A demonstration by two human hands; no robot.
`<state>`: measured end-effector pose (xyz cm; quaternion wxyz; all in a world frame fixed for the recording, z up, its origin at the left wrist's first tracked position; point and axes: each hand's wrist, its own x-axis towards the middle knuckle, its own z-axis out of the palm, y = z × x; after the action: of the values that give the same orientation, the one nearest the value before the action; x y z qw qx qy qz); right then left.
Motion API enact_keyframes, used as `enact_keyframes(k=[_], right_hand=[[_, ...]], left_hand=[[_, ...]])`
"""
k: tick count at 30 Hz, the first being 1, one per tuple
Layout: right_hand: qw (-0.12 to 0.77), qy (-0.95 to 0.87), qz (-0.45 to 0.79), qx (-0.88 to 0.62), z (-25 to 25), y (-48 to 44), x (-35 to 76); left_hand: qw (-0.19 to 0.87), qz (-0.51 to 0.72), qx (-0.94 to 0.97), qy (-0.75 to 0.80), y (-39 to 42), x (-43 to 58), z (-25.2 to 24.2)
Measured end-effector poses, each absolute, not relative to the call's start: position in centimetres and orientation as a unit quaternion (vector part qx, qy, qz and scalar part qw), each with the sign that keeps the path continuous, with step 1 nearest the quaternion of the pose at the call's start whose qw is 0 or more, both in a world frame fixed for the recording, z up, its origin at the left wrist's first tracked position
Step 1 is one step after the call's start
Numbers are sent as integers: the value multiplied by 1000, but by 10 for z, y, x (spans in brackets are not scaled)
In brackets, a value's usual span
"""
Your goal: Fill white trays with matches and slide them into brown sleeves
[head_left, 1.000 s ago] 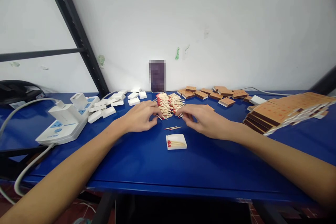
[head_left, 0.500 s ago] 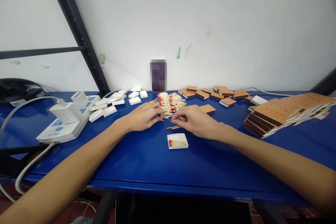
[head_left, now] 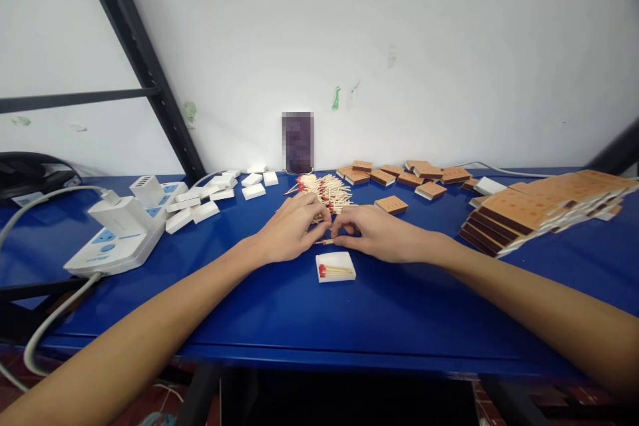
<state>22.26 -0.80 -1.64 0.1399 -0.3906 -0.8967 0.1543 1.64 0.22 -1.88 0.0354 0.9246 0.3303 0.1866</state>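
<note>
My left hand (head_left: 295,229) and my right hand (head_left: 372,231) meet fingertip to fingertip just in front of a pile of red-tipped matches (head_left: 333,193). The left fingers are curled into a pinch; what is in them is hidden. My right hand is closed too, thumb against fingers, on what looks like a match, mostly covered. Below the fingertips a couple of loose matches (head_left: 324,241) lie on the blue table, partly hidden. Nearer to me sits an open white matchbox tray (head_left: 352,259), with several matches lying in it, heads to the left.
Several white trays (head_left: 206,212) lie at the back left, beside a power strip (head_left: 134,253) with cables. Brown matchbox sleeves (head_left: 391,204) are scattered at the back right. A stack of flattened sleeves (head_left: 529,210) stands at right. A phone (head_left: 298,143) leans against the wall.
My left hand has moved right and a little nearer to me, up against my right hand. The right hand has barely shifted. The view has tilted slightly.
</note>
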Motion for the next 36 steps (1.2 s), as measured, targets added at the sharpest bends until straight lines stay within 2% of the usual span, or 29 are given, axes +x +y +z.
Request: enact_keyframes(k=[6, 14, 18, 23, 30, 32, 36], right_hand=[[114, -887, 199, -401, -11, -15, 224], [55, -880, 211, -422, -2, -20, 235], [46, -879, 204, -430, -3, -11, 244], [26, -889, 186, -418, 0, -13, 243], [34, -894, 169, -413, 0, -11, 245], [43, -894, 156, -418, 2, -11, 249], [46, -893, 152, -422, 13, -21, 249]], left_hand=[[64, 176, 927, 324, 6, 7, -22], [-81, 106, 947, 292, 11, 1, -19], [-107, 95, 944, 297, 11, 14, -21], [-81, 64, 951, 291, 5, 17, -15], [91, 110, 952, 269, -23, 10, 6], [84, 116, 952, 272, -22, 9, 6], [-6, 183, 921, 343, -1, -3, 3]])
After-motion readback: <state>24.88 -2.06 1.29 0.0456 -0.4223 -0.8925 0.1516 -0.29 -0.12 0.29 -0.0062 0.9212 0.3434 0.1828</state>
